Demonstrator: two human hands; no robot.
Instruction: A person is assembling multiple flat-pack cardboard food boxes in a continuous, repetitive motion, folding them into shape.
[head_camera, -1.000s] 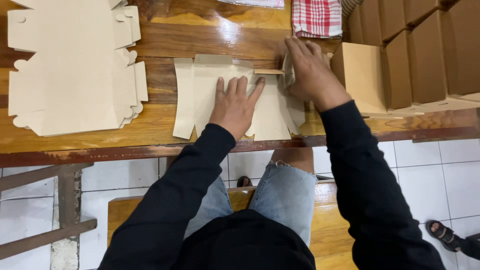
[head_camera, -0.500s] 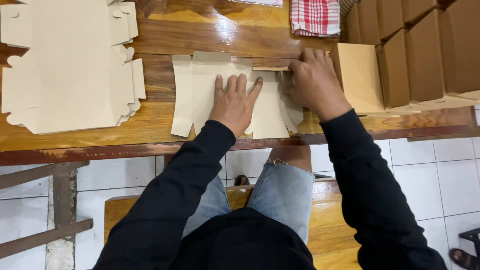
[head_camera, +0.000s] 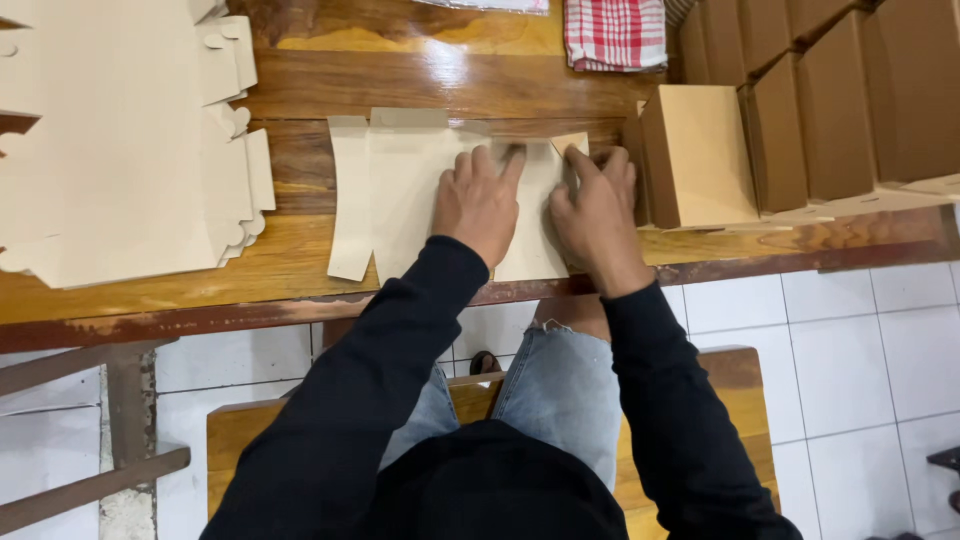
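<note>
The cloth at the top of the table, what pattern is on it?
The cloth has red and white checks, seen best in the head view.

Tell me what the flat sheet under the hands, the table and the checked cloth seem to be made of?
The flat sheet under the left hand and right hand looks like thin tan cardboard: matte, die-cut flaps, a creased fold. The table looks like varnished wood: visible grain, glossy glare, worn reddish edge. The red-and-white checked cloth seems woven fabric, probably cotton, though that is open.
</note>
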